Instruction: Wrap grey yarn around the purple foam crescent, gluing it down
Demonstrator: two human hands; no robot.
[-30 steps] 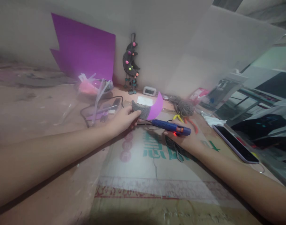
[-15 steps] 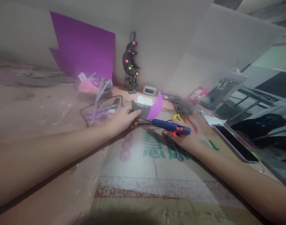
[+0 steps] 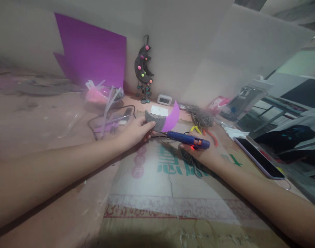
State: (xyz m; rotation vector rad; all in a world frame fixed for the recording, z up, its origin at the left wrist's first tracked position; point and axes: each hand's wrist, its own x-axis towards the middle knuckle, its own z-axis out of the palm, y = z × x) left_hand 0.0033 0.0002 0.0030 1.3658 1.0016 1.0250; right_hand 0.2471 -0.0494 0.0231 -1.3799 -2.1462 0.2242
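Observation:
Between thumb and fingers, my left hand (image 3: 140, 129) pinches a purple crescent moon cutout (image 3: 173, 117), whose left part is wrapped in grey yarn (image 3: 155, 121). My right hand (image 3: 199, 150) is closed around a blue hot glue gun (image 3: 187, 138) with a small red light glowing on it. The gun's nozzle points left, close to the lower edge of the wrapped part; whether it touches cannot be made out. Some loose grey yarn hangs below my right hand. A ball of grey yarn (image 3: 204, 117) lies behind it, near yellow-handled and orange-handled tools (image 3: 211, 137).
A finished-looking grey moon hanging with pompoms (image 3: 142, 65) is against the wall, beside a purple sheet (image 3: 95, 48). Glue sticks (image 3: 109, 103) poke out of a bowl at left. A small digital clock (image 3: 164, 99) stands behind, and a phone (image 3: 259, 157) lies at right. Printed cardboard (image 3: 147, 203) covers the table.

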